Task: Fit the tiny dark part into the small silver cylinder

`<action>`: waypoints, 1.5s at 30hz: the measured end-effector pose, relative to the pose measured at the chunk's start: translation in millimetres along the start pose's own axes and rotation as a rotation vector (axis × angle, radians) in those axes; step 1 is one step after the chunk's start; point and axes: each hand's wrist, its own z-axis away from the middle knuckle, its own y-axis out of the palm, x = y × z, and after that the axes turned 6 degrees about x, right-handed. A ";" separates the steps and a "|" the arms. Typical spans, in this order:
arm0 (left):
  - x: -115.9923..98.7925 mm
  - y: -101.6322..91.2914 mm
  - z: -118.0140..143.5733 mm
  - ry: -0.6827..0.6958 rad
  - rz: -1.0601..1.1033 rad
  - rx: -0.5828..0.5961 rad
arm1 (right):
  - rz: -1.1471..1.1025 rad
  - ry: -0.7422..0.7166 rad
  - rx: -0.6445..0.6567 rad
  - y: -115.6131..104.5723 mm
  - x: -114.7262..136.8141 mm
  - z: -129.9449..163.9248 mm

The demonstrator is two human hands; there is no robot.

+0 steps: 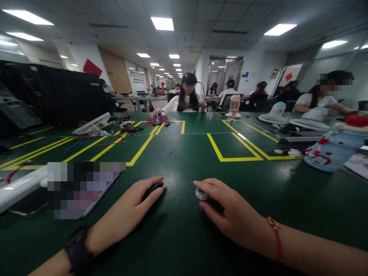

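Note:
My left hand rests low on the dark green table, its fingers curled around a small black object. Most of that object is covered, so its kind does not show. To the right, my right hand grips a small dark cylinder with a silvery rim between thumb and fingers. The cylinder stands upright on or just above the tabletop; which one, I cannot tell. A gap of bare green surface separates the two hands. Left of my left hand lies a phone-like slab, its face blurred out.
A white fan lies at the left edge. Yellow tape marks the table. Red and blue wires are heaped farther off, before a seated person. A light-blue bottle and more fans stand right.

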 end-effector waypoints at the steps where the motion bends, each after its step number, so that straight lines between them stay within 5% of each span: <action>1: -8.8 1.3 -0.8 0.032 -0.002 -0.009 | -0.021 0.003 -0.025 3.5 -2.4 0.0; 7: -76.1 19.8 -13.9 0.331 0.122 0.021 | -0.216 0.061 -0.089 14.9 -18.0 3.5; 11: -88.8 23.5 -25.2 0.338 0.210 -0.012 | -0.222 0.051 -0.086 13.9 -17.5 2.6; 16: -69.0 17.9 -26.6 0.231 0.244 -0.017 | -0.169 0.036 -0.066 10.5 -14.4 5.2; 26: -44.5 43.6 -22.5 0.216 -0.071 0.092 | -0.023 -0.005 -0.111 -6.5 -15.9 9.8; 29: -41.5 27.2 -17.8 0.182 0.030 0.101 | 0.102 0.158 -0.219 -38.0 -43.2 25.2; 33: -18.2 -2.5 -9.5 0.096 0.102 0.052 | 0.355 0.526 -0.404 -95.1 -109.3 77.4; 36: 5.7 -15.8 -5.5 -0.038 0.158 0.061 | 0.488 0.789 -0.385 -128.1 -161.4 127.7; 38: 16.9 -17.9 -4.5 -0.090 0.192 0.081 | 0.540 0.837 -0.324 -139.1 -184.5 150.9; 41: 22.5 -14.8 -5.0 -0.102 0.205 0.087 | 0.754 0.765 -0.331 -138.3 -186.0 151.4; 45: 18.2 -9.7 -5.7 -0.080 0.188 0.047 | 0.926 0.395 -0.413 -105.0 -124.0 93.0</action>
